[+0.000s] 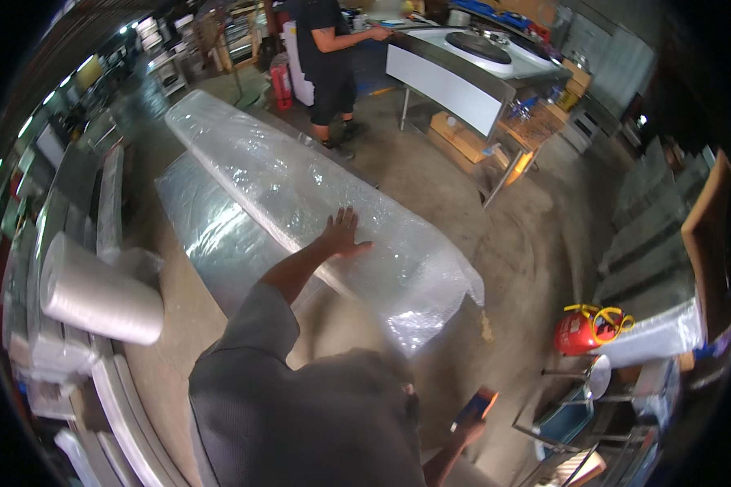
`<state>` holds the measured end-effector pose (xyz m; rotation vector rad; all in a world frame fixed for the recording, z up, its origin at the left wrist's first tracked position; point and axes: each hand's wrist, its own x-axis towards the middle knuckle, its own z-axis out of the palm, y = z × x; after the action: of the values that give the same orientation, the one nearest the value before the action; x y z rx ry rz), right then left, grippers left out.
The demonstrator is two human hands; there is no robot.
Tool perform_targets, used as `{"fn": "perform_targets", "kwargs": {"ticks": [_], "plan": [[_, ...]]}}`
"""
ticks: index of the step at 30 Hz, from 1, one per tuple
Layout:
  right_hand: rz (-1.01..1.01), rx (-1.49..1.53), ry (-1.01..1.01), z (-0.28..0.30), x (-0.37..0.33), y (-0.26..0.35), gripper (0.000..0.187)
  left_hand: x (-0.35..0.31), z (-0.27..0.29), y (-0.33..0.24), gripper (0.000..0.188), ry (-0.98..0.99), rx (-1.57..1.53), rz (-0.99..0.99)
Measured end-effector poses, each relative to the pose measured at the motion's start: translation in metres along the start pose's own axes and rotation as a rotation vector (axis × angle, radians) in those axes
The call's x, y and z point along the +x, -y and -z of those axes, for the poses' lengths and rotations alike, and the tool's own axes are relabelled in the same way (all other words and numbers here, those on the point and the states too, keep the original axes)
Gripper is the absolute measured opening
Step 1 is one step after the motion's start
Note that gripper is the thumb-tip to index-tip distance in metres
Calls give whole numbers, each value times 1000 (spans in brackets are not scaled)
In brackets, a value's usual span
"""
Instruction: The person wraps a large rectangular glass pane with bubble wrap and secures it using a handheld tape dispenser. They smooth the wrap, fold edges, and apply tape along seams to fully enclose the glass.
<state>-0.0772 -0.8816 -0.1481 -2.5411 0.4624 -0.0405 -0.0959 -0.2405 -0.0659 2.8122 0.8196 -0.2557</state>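
Note:
A long panel-like object wrapped in clear bubble wrap (300,178) stretches from the far left to just in front of me. Palm down and fingers spread, my left hand (346,235) rests on its upper side near the middle. Down at my right side, away from the wrap, my right hand (473,430) grips a small dark blue and orange object (481,402) whose kind I cannot make out. Beneath the wrapped piece, on its left, lies a shiny sheet of plastic film or foil (211,227).
A big white roll of wrap (101,290) stands at the left beside stacked long pieces. Beyond, a person in dark clothes (325,61) touches a metal worktop (455,53). At right are a red canister with a yellow strap (589,331) and a chair (567,424).

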Motion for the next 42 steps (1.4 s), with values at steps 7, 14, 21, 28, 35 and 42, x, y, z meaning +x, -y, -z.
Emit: {"fn": "perform_targets", "kwargs": {"ticks": [7,14,21,28,35,42], "plan": [[1062,-22,436,-20,185,287,50,6,4,-25,113,79,-34,161],[1405,160,703,-76,117,480,43,-7,-28,-62,96,-97,-67,258],[2167,490,534,-204,31,588,38,-130,-65,-237,76,-583,-529,503],[2231,339,864,-213,3,586,40,-161,-90,-382,92,-288,-563,942],[1501,904,858,-175,198,449,28,-107,-133,-426,43,-912,-874,1037],[470,116,1548,-147,341,309,68,-44,-155,-430,119,-656,-2246,1067]]}}
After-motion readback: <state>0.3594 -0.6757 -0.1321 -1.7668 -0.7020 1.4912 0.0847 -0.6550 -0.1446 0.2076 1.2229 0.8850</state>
